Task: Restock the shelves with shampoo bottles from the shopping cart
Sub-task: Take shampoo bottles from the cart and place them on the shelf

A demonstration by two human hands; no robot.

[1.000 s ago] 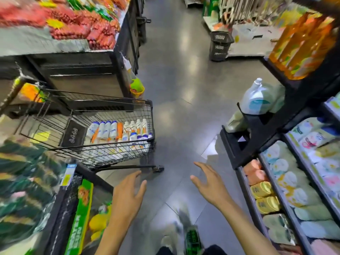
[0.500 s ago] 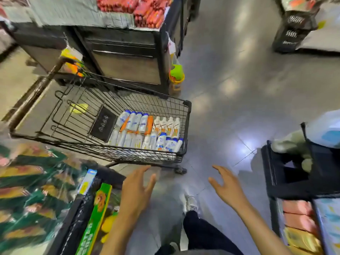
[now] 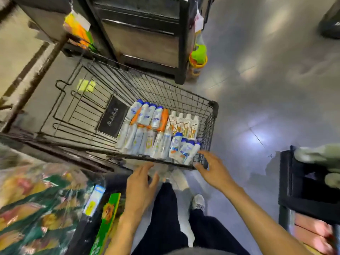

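- The shampoo bottles [image 3: 158,129] lie packed together in the near-right end of the shopping cart [image 3: 213,104].
- The left hand [image 3: 141,183] and the right hand [image 3: 213,168] reach at its near rim, fingers spread, holding nothing.
- By the look of it, every bottle is left to shelve.

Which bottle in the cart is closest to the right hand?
The blue-capped white bottle at the cart's near right corner, rightmost of its cluster. The right hand almost touches it; the cream bottles and orange bottles lie farther back.

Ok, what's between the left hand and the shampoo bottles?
Only the near wire wall of the shopping cart: the left hand is outside it, the shampoo bottles lie inside. The head view shows it.
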